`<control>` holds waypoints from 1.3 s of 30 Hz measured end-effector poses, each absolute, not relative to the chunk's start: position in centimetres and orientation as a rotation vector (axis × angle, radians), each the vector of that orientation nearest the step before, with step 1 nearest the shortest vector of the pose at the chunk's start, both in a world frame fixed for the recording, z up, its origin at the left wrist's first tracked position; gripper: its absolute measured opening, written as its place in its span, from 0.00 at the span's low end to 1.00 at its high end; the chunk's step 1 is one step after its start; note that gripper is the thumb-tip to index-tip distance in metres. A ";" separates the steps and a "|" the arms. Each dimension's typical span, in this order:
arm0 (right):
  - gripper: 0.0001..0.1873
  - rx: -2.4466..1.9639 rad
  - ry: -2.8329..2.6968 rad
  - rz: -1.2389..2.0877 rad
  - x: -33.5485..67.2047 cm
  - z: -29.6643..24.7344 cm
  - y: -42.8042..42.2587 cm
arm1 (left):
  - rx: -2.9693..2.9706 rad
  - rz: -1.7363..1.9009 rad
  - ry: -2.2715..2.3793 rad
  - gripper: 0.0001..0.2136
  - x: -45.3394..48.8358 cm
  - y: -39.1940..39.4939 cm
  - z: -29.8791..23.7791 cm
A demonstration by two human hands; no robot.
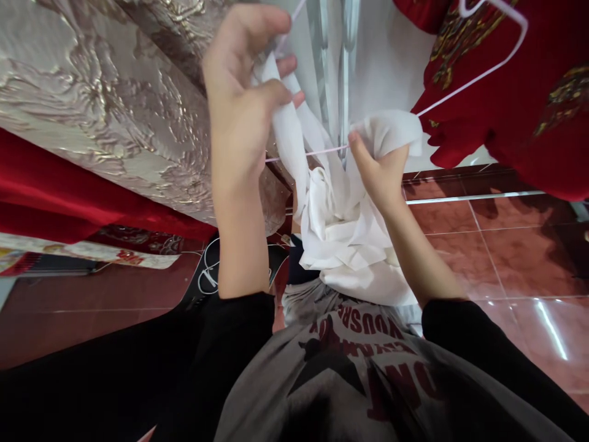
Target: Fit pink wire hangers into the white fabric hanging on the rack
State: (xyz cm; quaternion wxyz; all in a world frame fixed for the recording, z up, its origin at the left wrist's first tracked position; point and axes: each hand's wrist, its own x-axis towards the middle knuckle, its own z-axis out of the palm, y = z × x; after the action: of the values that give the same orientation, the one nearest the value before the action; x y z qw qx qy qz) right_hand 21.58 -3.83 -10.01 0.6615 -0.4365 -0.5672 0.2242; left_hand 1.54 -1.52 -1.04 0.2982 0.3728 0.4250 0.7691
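Note:
My left hand, slightly blurred, is raised at the upper middle. Its thumb and curled fingers close on an upper strip of a thin white cloth. Lower and to the right, my right hand grips another part of this cloth, its thumb by the pinkish-white wire of a clothes hanger. The wire passes between both hands and runs out to the upper right, partly covered by the cloth. The rest of the cloth hangs in loose folds onto my lap. Some of my left fingertips are behind the cloth.
Beige embossed fabric hangs at the left above red fabric. A red garment with gold decoration hangs at the right. Metal poles stand ahead. A white cable lies at lower left, over reddish floor tiles.

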 end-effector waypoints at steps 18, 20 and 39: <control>0.18 -1.034 -1.325 0.477 22.7 -9.6 -3.4 | 1.073 1.793 1.020 0.25 -5.1 -2.5 -4.3; 0.20 -1.028 -1.336 0.486 22.6 -9.7 -3.4 | 1.063 1.794 0.997 0.26 -4.9 -2.3 -4.0; 0.24 -1.008 -1.345 0.463 22.8 -9.5 -3.6 | 1.185 1.589 0.911 0.31 -6.1 -3.4 -3.3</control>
State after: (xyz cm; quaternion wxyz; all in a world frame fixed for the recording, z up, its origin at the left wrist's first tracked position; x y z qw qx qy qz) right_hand 22.84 -3.58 -9.54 0.6435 -0.4425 -0.5906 0.2033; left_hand -6.12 -3.43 -3.26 0.4619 0.4817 0.3703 0.6461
